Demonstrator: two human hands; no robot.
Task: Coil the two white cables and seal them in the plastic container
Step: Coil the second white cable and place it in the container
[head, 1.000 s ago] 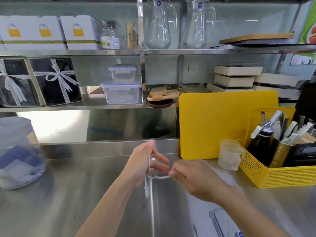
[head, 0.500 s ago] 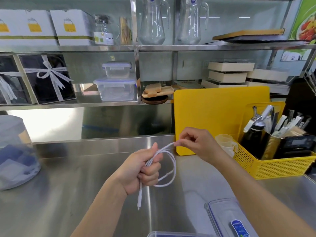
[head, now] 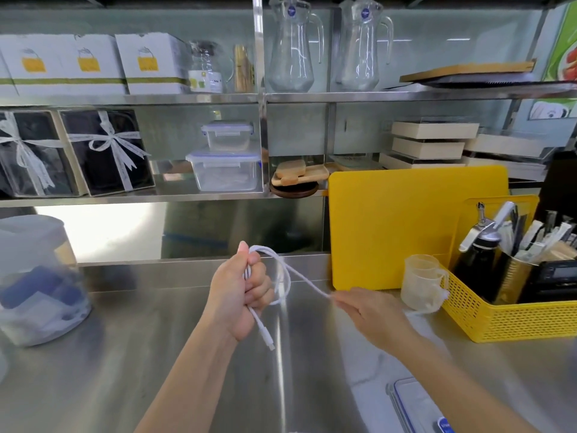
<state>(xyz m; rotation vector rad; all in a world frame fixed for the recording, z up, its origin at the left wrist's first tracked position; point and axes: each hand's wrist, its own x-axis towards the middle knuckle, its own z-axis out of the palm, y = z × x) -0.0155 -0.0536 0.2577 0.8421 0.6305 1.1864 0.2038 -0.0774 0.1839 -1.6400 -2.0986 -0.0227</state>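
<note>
My left hand (head: 242,292) is closed around several loops of a white cable (head: 282,276), held above the steel counter. One plug end hangs below the fist. From the top of the loops a straight run of cable slants down to my right hand (head: 371,310), which pinches it between the fingertips. The rest of the cable trails right past the measuring cup. A clear container lid (head: 415,407) with a blue rim lies at the bottom right edge, partly cut off. I see only one cable.
A yellow cutting board (head: 406,226) leans against the back wall. A yellow basket (head: 505,320) of utensils stands at the right with a small measuring cup (head: 421,282) beside it. A large clear jar (head: 34,276) sits at the left. Shelves above hold boxes, pitchers and containers.
My right hand has dropped from beside the cutting board down and to the right, drawing the cable out straight. The left hand stays closed on the loops, raised slightly.
</note>
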